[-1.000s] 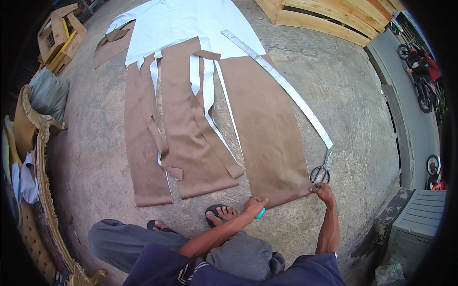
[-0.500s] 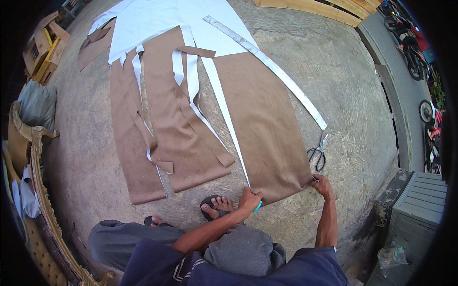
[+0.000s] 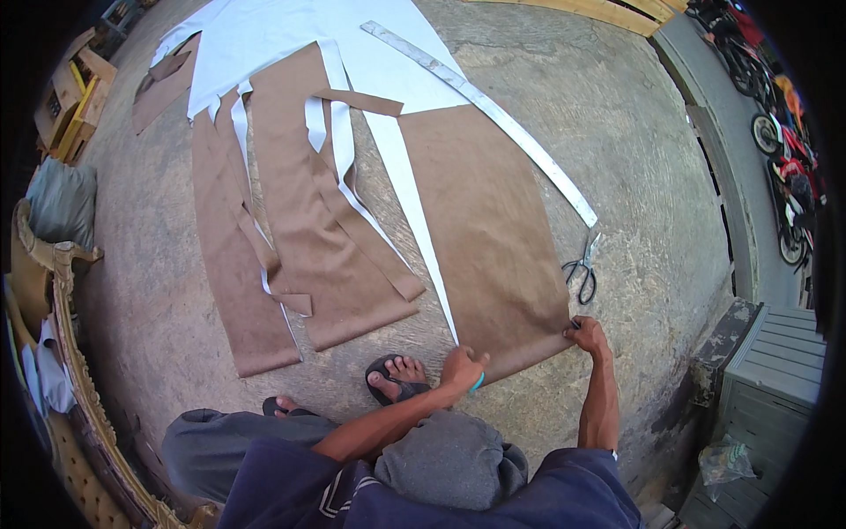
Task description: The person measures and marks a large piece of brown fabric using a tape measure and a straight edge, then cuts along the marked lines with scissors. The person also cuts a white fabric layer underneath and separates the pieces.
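Observation:
A wide panel of brown fabric (image 3: pixel 489 229) with a white underside lies on the ground before me. My left hand (image 3: pixel 462 368) is closed on its near left corner. At the near right corner, my right hand (image 3: pixel 589 336) pinches the edge, with a small dark item by the fingertips that I cannot make out. Just beyond that hand, scissors (image 3: pixel 582 271) with black handles rest on the ground, blades slightly apart. A long pale metal ruler (image 3: pixel 520 141) stretches from the white fabric (image 3: pixel 264 44) to near the scissors.
Cut brown strips (image 3: pixel 326 220) lie to the left, a loose strip (image 3: pixel 361 101) across their far end. A carved gold furniture frame (image 3: pixel 66 326) and a grey sack (image 3: pixel 62 203) stand at far left. A grey cabinet (image 3: pixel 771 379) is at right, and motorcycles (image 3: pixel 780 150) are beyond the kerb.
The brown panel has slid slightly toward me, its far edge drawing back along the white fabric. Both hands keep their grip on its near corners. My view has shifted a little.

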The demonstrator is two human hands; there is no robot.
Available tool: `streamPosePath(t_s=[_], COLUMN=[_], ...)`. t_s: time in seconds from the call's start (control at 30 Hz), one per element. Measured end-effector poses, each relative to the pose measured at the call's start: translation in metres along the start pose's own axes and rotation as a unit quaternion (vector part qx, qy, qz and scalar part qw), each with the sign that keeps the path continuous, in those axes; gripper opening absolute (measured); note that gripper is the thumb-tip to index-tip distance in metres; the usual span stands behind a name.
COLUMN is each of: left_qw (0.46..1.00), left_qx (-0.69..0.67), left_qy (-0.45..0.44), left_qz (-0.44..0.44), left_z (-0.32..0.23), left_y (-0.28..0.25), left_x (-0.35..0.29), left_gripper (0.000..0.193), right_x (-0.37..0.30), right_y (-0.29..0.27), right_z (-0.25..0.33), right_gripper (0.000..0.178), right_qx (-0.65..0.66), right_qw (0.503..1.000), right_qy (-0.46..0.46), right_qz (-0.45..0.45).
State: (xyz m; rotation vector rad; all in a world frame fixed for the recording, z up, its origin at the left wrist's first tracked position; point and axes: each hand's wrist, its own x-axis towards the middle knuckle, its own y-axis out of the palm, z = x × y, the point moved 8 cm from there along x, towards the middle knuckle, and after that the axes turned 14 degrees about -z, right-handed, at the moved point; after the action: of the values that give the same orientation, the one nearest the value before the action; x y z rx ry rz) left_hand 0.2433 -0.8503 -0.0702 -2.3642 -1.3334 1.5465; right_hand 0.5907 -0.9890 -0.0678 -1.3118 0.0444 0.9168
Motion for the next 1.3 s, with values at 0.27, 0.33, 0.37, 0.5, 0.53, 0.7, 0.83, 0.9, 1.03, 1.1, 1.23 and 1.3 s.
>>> streamPosePath(t_s=[0.27, 0.33, 0.37, 0.5, 0.53, 0.7, 0.83, 0.9, 1.03, 1.1, 1.23, 1.3], left_qw=[0.961, 0.93, 0.912, 0.87, 0.865, 0.843, 0.85, 0.827, 0.762, 0.705, 0.636, 0.638], left_qx=[0.12, 0.142, 0.146, 0.273, 0.298, 0.309, 0.295, 0.314, 0.392, 0.444, 0.481, 0.477], left_qy=[0.214, 0.287, 0.319, 0.357, 0.354, 0.414, 0.393, 0.421, 0.489, 0.526, 0.561, 0.563], left_qz=[-0.123, -0.183, -0.211, -0.203, -0.196, -0.15, -0.188, -0.199, -0.161, -0.171, -0.221, -0.221], left_z=[-0.103, -0.151, -0.178, -0.259, -0.271, -0.27, -0.275, -0.3, -0.326, -0.328, -0.323, -0.316], left_y=[-0.087, -0.129, -0.149, -0.199, -0.208, -0.211, -0.205, -0.205, -0.219, -0.233, -0.265, -0.278], left_x=[0.09, 0.125, 0.14, 0.191, 0.201, 0.207, 0.237, 0.261, 0.299, 0.307, 0.311, 0.311], left_gripper=[0.038, 0.042, 0.042, 0.044, 0.044, 0.048, 0.052, 0.053, 0.049, 0.041, 0.024, 0.02], right_x=[-0.02, -0.028, -0.03, -0.029, -0.035, -0.061, -0.07, -0.071, -0.089, -0.102, -0.122, -0.129], right_y=[-0.014, -0.033, -0.038, 0.03, 0.046, 0.082, 0.072, 0.075, 0.084, 0.086, 0.087, 0.086], right_z=[-0.018, 0.017, 0.038, 0.158, 0.181, 0.204, 0.17, 0.153, 0.135, 0.131, 0.12, 0.116], right_gripper=[0.03, 0.025, 0.022, 0.022, 0.024, 0.041, 0.052, 0.055, 0.058, 0.058, 0.057, 0.056], right_qx=[-0.19, -0.068, -0.025, 0.03, 0.027, 0.072, 0.082, 0.077, 0.068, 0.058, 0.056, 0.058], right_qw=[0.977, 0.959, 0.932, 0.95, 0.946, 0.948, 0.941, 0.954, 0.971, 0.973, 0.975, 0.977], right_qy=[-0.046, -0.033, -0.015, -0.088, -0.097, -0.096, -0.083, -0.043, -0.003, -0.005, -0.011, -0.016], right_qz=[-0.09, -0.273, -0.361, -0.298, -0.308, -0.296, -0.317, -0.285, -0.228, -0.222, -0.212, -0.204])
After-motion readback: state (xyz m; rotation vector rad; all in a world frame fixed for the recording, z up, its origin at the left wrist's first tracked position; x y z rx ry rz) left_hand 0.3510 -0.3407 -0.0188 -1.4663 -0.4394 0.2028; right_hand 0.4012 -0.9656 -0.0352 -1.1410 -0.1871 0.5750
